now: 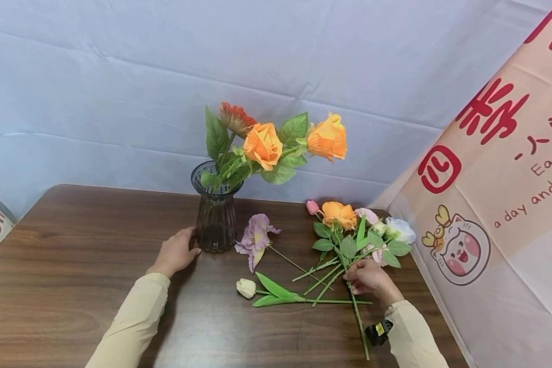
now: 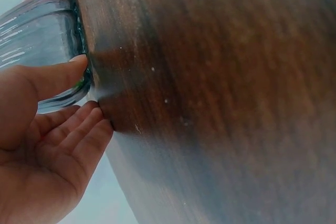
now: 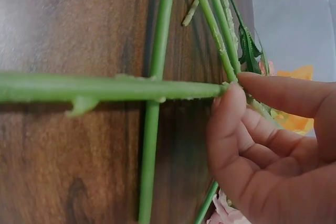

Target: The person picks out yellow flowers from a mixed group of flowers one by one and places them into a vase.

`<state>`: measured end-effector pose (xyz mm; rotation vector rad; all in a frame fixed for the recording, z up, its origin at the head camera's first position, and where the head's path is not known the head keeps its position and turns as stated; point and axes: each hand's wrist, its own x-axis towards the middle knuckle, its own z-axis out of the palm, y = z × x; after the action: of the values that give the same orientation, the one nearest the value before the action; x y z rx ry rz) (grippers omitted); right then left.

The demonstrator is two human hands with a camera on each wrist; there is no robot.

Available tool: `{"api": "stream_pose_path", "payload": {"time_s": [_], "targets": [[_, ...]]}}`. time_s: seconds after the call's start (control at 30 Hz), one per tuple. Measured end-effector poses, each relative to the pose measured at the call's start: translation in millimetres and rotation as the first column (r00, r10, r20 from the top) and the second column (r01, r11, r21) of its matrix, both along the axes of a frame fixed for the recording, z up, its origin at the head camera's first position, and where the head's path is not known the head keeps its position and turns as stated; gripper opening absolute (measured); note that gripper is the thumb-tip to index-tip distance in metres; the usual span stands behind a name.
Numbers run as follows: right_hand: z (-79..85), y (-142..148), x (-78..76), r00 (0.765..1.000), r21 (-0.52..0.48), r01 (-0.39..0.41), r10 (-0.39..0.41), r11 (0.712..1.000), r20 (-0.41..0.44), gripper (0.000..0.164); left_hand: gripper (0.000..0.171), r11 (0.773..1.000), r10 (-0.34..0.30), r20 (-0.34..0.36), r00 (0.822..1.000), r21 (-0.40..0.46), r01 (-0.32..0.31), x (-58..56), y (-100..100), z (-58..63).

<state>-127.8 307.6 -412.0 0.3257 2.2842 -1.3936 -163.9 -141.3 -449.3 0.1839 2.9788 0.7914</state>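
A dark ribbed glass vase (image 1: 216, 220) stands upright near the table's back edge, holding two orange roses (image 1: 263, 145) and a red-orange flower (image 1: 237, 119). My left hand (image 1: 177, 253) is at the vase's lower left; in the left wrist view its thumb (image 2: 63, 77) lies against the glass, with the other fingers fairly straight beside the base. Toward the right, my right hand (image 1: 370, 278) pinches the long green stem (image 3: 105, 88) of an orange rose (image 1: 339, 215) between thumb and fingertips. That rose lies among other flowers, its stem crossing over a tulip stem (image 3: 152, 145).
A purple flower (image 1: 257, 238) and a white tulip (image 1: 246, 288) lie between the hands. Around the right hand are a pink tulip (image 1: 312, 207), a pale blue flower (image 1: 400, 230) and pink blossoms (image 1: 367, 215). Cloth backdrops (image 1: 165, 76) border the wooden table (image 1: 73, 266) behind and right.
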Motion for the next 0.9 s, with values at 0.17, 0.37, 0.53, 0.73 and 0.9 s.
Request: {"api": "stream_pose_path", "payload": {"time_s": [0.17, 0.37, 0.53, 0.73, 0.9], "targets": [[2.2, -0.7, -1.4, 1.000, -0.053, -0.018, 0.018, 0.998, 0.002, 0.009, 0.058, 1.000, 0.001, 0.002, 1.000, -0.001, -0.001, -0.4, -0.4, -0.9], [6.8, -2.0, -0.3, 0.999, -0.086, -0.040, 0.041, 0.996, 0.004, 0.005, 0.058, 1.000, 0.002, -0.002, 1.000, -0.001, -0.002, -0.5, -0.6, -1.3], [7.5, -1.8, -0.4, 0.999, -0.095, -0.035, 0.037, 0.995, 0.021, 0.004, 0.058, 1.000, 0.005, 0.005, 1.000, 0.005, -0.005, -0.5, -0.9, -1.0], [8.5, -1.5, -1.2, 0.999, -0.114, -0.030, 0.034, 0.993, 0.040, 0.006, 0.058, 1.000, 0.003, 0.000, 1.000, 0.007, -0.003, -0.3, -0.6, -0.8], [9.2, -1.1, -2.2, 0.998, -0.120, -0.040, 0.046, 0.992, 0.047, 0.009, 0.058, 1.000, 0.000, -0.003, 1.000, 0.005, 0.000, -0.1, -0.7, -0.2]]}}
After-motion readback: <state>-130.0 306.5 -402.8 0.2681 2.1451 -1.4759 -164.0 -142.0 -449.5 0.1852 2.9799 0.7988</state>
